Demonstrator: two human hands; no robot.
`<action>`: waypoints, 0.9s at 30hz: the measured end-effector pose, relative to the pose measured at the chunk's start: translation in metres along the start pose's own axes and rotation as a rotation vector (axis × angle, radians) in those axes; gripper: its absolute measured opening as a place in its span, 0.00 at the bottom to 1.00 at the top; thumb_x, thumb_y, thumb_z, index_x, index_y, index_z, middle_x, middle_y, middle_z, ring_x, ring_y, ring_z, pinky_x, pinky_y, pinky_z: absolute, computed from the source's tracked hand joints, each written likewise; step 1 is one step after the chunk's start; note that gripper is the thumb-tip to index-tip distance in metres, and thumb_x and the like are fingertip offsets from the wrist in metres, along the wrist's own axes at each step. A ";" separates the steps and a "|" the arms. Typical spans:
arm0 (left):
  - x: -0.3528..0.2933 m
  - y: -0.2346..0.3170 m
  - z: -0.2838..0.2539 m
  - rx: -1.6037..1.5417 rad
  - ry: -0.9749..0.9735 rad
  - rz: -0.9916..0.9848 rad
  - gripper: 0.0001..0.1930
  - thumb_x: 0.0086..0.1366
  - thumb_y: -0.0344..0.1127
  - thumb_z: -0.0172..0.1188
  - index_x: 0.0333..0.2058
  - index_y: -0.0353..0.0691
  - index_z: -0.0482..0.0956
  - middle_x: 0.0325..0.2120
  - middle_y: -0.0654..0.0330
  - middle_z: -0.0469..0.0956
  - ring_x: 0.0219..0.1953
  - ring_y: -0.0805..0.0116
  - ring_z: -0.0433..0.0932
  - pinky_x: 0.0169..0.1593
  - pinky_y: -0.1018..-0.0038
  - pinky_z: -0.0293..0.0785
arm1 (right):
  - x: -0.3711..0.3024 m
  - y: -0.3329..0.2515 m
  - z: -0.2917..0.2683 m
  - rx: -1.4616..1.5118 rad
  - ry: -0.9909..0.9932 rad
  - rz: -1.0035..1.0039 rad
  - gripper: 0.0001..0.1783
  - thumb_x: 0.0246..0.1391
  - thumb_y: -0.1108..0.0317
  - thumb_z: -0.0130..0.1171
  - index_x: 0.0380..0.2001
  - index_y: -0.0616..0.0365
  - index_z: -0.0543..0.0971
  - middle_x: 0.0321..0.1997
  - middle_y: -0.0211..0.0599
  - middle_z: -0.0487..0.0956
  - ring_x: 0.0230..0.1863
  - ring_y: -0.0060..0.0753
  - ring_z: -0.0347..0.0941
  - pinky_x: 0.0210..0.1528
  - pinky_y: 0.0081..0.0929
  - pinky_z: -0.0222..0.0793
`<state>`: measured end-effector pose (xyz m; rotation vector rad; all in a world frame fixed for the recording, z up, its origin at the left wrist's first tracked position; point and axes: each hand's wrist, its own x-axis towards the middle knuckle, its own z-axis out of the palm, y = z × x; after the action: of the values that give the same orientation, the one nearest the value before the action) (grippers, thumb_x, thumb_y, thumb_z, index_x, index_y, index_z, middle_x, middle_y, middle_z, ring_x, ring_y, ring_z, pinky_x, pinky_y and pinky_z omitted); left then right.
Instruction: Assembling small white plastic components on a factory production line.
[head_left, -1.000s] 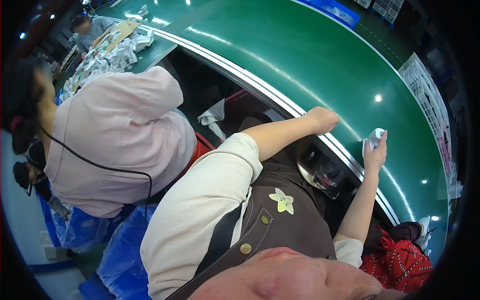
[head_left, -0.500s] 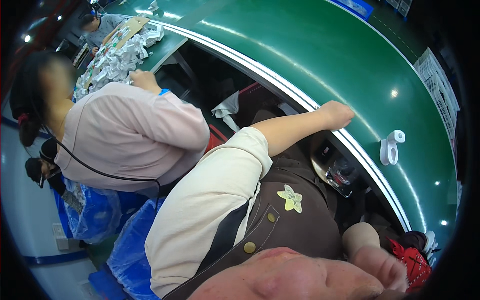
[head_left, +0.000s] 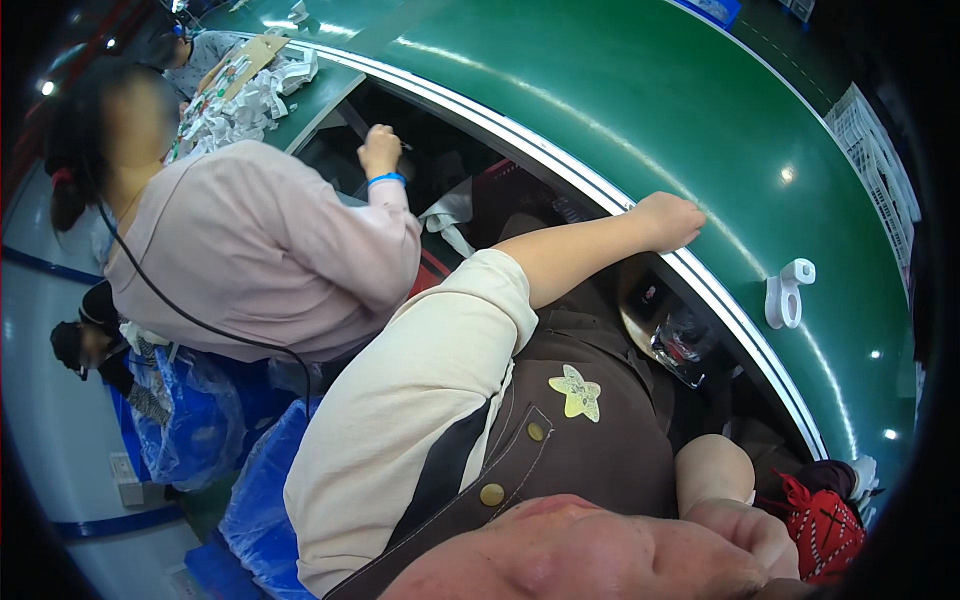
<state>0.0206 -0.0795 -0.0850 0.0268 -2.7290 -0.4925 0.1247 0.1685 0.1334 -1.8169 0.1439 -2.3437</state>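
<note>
From where I stand, it comes down to 1 gap: the white, plastic-looking piece (head_left: 785, 283), an open ring with a round knob at 1 end, sits on the glossy green surface (head_left: 600, 110), apart from both hands. Of the 2, the left hand (head_left: 672, 222) is the nearer; the piece lies to its right and a little lower in the view. That hand is over the pale, metal-looking rail (head_left: 740, 315) edging the surface, fingers curled inward, and I cannot tell whether it grips anything. The right hand (head_left: 748, 530) is farther off, bent back close to the person's face with its fingers folded; whether it touches there or holds something, I can't make out. From that hand the piece lies up the view and outward, past the rail. Its long axis stands steep in the view, leaning slightly right at the top, with the ring end toward the rail and the knob end farther in. A red, patterned cloth (head_left: 825, 530) is just beside the right hand.
</note>
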 end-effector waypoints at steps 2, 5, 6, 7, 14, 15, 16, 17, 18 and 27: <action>0.002 0.001 -0.001 -0.002 0.008 -0.003 0.08 0.57 0.38 0.50 0.27 0.40 0.74 0.27 0.54 0.76 0.33 0.54 0.77 0.37 0.61 0.73 | -0.004 -0.011 -0.001 -0.020 0.015 0.066 0.08 0.51 0.75 0.47 0.24 0.46 0.67 0.24 0.17 0.66 0.22 0.18 0.62 0.28 0.16 0.54; 0.002 0.000 -0.001 -0.013 0.014 -0.012 0.08 0.57 0.38 0.51 0.27 0.41 0.74 0.27 0.55 0.76 0.33 0.54 0.77 0.37 0.61 0.73 | 0.000 -0.004 -0.003 -0.103 0.018 0.066 0.09 0.50 0.76 0.47 0.24 0.46 0.67 0.24 0.17 0.66 0.22 0.18 0.61 0.29 0.16 0.54; 0.003 0.000 -0.001 -0.023 0.014 -0.016 0.08 0.57 0.38 0.51 0.27 0.41 0.74 0.27 0.55 0.76 0.33 0.54 0.77 0.37 0.61 0.73 | 0.003 0.000 -0.004 -0.165 0.003 0.000 0.09 0.50 0.76 0.47 0.25 0.46 0.67 0.26 0.19 0.66 0.23 0.18 0.62 0.29 0.16 0.55; 0.005 -0.001 0.000 -0.024 0.013 -0.016 0.08 0.57 0.38 0.51 0.27 0.41 0.74 0.27 0.55 0.76 0.33 0.54 0.77 0.37 0.61 0.73 | 0.004 -0.001 -0.005 -0.166 0.004 0.000 0.09 0.50 0.76 0.47 0.25 0.46 0.67 0.26 0.19 0.66 0.23 0.18 0.62 0.29 0.16 0.55; 0.003 0.001 -0.002 -0.003 0.003 -0.026 0.08 0.58 0.38 0.50 0.27 0.41 0.74 0.27 0.56 0.75 0.32 0.55 0.76 0.37 0.62 0.73 | -0.006 -0.015 -0.031 -0.300 -0.196 -0.113 0.04 0.53 0.74 0.46 0.29 0.59 0.71 0.36 0.28 0.74 0.40 0.20 0.68 0.38 0.18 0.61; 0.003 0.001 -0.001 0.008 0.017 -0.022 0.08 0.58 0.38 0.51 0.28 0.42 0.74 0.26 0.57 0.75 0.32 0.56 0.76 0.36 0.63 0.73 | -0.008 -0.019 -0.035 -0.324 -0.227 -0.129 0.05 0.54 0.74 0.46 0.30 0.61 0.72 0.37 0.30 0.75 0.42 0.21 0.69 0.39 0.18 0.62; 0.003 0.001 -0.002 0.004 0.016 -0.018 0.08 0.58 0.38 0.51 0.28 0.42 0.74 0.26 0.57 0.75 0.32 0.56 0.76 0.36 0.63 0.73 | -0.016 -0.026 -0.043 -0.330 -0.227 -0.127 0.05 0.54 0.74 0.46 0.30 0.61 0.72 0.37 0.30 0.75 0.42 0.21 0.69 0.39 0.18 0.62; 0.003 0.002 -0.002 0.000 0.008 -0.021 0.08 0.58 0.38 0.51 0.28 0.42 0.74 0.26 0.57 0.75 0.32 0.56 0.76 0.36 0.63 0.73 | -0.022 -0.029 -0.051 -0.569 -0.165 -0.314 0.10 0.55 0.65 0.46 0.34 0.57 0.74 0.38 0.26 0.76 0.41 0.19 0.70 0.43 0.17 0.60; 0.003 0.002 -0.002 -0.004 0.001 -0.023 0.08 0.58 0.38 0.50 0.28 0.42 0.74 0.26 0.57 0.75 0.32 0.56 0.76 0.37 0.63 0.73 | -0.027 -0.033 -0.056 -0.807 -0.100 -0.502 0.15 0.57 0.56 0.45 0.38 0.53 0.75 0.39 0.23 0.76 0.40 0.16 0.70 0.46 0.16 0.58; 0.002 0.003 0.000 0.015 0.038 -0.029 0.08 0.58 0.38 0.50 0.27 0.42 0.75 0.26 0.57 0.76 0.32 0.56 0.76 0.37 0.63 0.73 | -0.013 -0.007 -0.032 -0.895 -0.040 -0.694 0.04 0.52 0.76 0.47 0.30 0.60 0.72 0.39 0.26 0.76 0.42 0.14 0.68 0.37 0.14 0.60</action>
<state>0.0186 -0.0773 -0.0828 0.0782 -2.6985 -0.4754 0.0966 0.1774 0.1139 -2.6345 0.7794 -2.9895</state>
